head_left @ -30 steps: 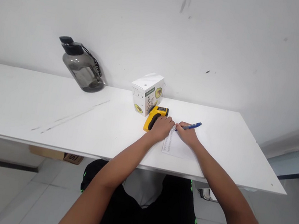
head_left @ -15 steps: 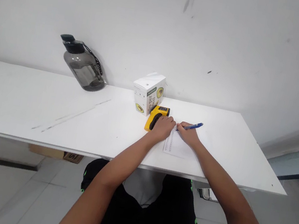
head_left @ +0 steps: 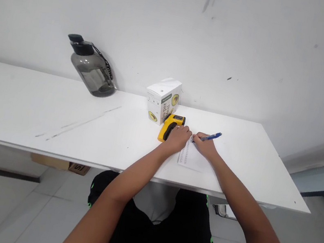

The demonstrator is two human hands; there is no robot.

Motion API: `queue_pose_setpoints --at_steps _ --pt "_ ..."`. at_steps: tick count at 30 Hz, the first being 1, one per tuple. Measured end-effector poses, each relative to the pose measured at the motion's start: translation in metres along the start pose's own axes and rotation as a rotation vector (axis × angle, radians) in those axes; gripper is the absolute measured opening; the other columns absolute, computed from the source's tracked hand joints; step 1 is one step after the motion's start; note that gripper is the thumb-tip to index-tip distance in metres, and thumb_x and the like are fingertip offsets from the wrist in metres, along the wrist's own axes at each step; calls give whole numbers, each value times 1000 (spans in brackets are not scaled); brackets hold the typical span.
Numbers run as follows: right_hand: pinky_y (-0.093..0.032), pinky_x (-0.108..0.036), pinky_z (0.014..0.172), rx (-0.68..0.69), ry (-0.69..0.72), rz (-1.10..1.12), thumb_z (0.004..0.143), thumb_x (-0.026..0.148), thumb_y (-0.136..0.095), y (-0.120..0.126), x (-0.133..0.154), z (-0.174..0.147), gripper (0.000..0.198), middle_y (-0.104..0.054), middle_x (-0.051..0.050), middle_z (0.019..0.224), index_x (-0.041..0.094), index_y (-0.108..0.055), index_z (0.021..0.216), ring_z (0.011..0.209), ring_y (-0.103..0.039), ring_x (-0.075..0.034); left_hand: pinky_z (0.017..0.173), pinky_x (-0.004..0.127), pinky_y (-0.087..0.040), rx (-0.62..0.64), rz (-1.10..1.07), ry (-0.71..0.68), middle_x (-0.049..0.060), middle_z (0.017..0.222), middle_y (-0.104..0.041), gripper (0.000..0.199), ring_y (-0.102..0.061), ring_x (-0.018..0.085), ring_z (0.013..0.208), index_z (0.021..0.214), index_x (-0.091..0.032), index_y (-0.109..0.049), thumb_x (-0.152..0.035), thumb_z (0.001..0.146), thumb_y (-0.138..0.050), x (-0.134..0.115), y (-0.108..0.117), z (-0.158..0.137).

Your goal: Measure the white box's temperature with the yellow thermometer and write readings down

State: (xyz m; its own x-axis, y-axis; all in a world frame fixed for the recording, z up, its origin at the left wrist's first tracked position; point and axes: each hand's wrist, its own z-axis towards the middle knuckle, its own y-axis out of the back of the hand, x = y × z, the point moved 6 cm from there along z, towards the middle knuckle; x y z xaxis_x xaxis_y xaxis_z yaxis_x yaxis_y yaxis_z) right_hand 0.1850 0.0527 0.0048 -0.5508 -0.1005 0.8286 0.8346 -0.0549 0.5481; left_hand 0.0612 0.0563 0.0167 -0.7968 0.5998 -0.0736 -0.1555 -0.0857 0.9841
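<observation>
My right hand (head_left: pixel 206 146) pinches a blue pen (head_left: pixel 213 136), its tip down on a white sheet of paper (head_left: pixel 194 162). Rows of small handwritten marks run along the left side of the sheet. Palm down, my left hand (head_left: pixel 179 137) rests over the sheet's upper left edge, its fingertips close to the pen tip. Just beyond that hand lies a yellow and black gun-shaped device (head_left: pixel 165 130), partly covered by the fingers; I cannot tell whether they touch it. A white carton (head_left: pixel 161 100) with avocado pictures stands right behind the device.
A grey see-through bottle (head_left: pixel 94 72) with a black cap stands against the wall at the left. The white table (head_left: pixel 85 133) carries dark scuff lines and ends at the right. Beneath it, a cardboard box (head_left: pixel 58 163) sits at the left, my legs in the middle.
The view has shifted slightly. Both hands keep nearly the same place on the paper, with the pen still in my right hand.
</observation>
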Motion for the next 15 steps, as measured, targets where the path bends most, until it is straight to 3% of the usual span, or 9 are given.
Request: queue_pose_setpoints --at_steps 15 --pt "-35 -30 61 1 -74 176 81 46 -56 3 -3 2 33 -47 3 56 21 -53 59 61 -45 -15 84 37 -45 40 2 -15 9 108 -60 33 -58 23 102 114 -18 -59 -5 90 -41 -2 5 -3"
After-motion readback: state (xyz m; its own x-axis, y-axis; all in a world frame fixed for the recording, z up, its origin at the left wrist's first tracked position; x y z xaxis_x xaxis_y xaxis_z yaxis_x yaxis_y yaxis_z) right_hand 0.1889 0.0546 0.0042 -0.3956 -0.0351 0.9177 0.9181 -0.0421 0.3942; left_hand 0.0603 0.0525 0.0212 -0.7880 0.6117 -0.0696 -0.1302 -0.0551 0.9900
